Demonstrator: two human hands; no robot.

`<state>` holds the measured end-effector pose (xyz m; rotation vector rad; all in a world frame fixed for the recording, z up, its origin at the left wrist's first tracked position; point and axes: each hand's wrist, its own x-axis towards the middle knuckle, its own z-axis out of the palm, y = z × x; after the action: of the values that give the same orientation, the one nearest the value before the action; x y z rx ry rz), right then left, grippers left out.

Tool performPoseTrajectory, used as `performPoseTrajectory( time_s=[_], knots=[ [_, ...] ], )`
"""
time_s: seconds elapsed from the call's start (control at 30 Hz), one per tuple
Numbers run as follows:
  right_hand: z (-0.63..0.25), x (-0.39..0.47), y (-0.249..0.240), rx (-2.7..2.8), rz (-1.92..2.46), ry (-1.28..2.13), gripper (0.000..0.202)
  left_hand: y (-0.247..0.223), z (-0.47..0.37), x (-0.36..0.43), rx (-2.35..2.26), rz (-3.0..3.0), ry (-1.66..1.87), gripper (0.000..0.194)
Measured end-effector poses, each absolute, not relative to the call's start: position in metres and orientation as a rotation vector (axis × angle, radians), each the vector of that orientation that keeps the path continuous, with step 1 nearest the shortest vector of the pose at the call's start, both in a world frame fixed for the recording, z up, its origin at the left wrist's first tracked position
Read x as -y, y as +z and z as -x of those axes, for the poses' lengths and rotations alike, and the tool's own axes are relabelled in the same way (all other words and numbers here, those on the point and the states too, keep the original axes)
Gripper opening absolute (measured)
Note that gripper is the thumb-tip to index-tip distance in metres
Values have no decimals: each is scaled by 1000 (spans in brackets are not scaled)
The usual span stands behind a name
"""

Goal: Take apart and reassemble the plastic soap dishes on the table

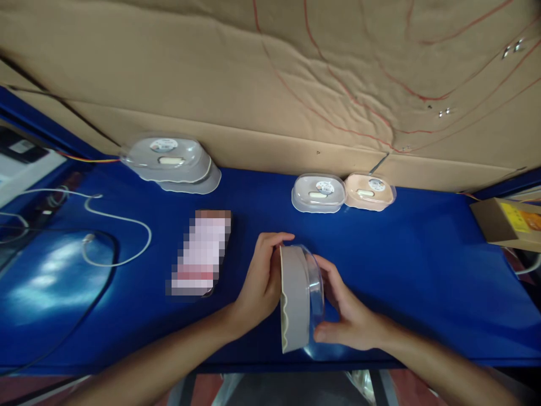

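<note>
Between my two hands a grey plastic box with a clear domed lid (295, 299) stands tipped on its side, above the front of the blue table. Its wavy-edged base faces left and the lid faces right. My left hand (262, 279) presses against the base side, its fingers partly hidden behind the box. On the other side my right hand (349, 310) grips the lid, thumb low and fingers at the far edge. Farther back sit a similar grey box (319, 193) and a peach box (368, 192), side by side, each with a round label.
More grey boxes (169, 160) are stacked at the back left. A phone (203, 254) lies left of my hands, its screen blurred. White and dark cables (127, 217) run over the left of the blue table (422, 270). A cardboard box (505, 223) stands at the right edge.
</note>
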<state>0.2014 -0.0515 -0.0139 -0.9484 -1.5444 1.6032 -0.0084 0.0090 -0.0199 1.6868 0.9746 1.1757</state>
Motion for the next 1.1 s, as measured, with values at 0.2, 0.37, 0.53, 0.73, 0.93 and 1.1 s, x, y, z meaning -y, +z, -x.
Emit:
performPoseTrajectory(
  time_s=[0.2, 0.37, 0.53, 0.73, 0.93, 1.1],
  knots=[
    [-183, 55, -14, 1389, 955, 1588, 107, -21, 3, -12, -969, -1730, 1287, 32],
    [-183, 57, -16, 1496, 991, 1503, 115, -18, 2, -12, -979, -1725, 1331, 28],
    [-179, 61, -23, 1746, 1036, 1319, 141, -23, 1, -7, -966, -1682, 1423, 27],
    [-180, 63, -30, 1810, 1069, 1268, 154, -28, 0, -4, -1005, -1530, 1435, 27],
    [-196, 48, -22, 1844, 1081, 1181, 149, -15, 16, -9, -918, -1448, 1238, 44],
    [-218, 25, -15, 2051, 1072, 850, 118, -1, 31, -3, -768, -1029, 906, 62]
  ],
)
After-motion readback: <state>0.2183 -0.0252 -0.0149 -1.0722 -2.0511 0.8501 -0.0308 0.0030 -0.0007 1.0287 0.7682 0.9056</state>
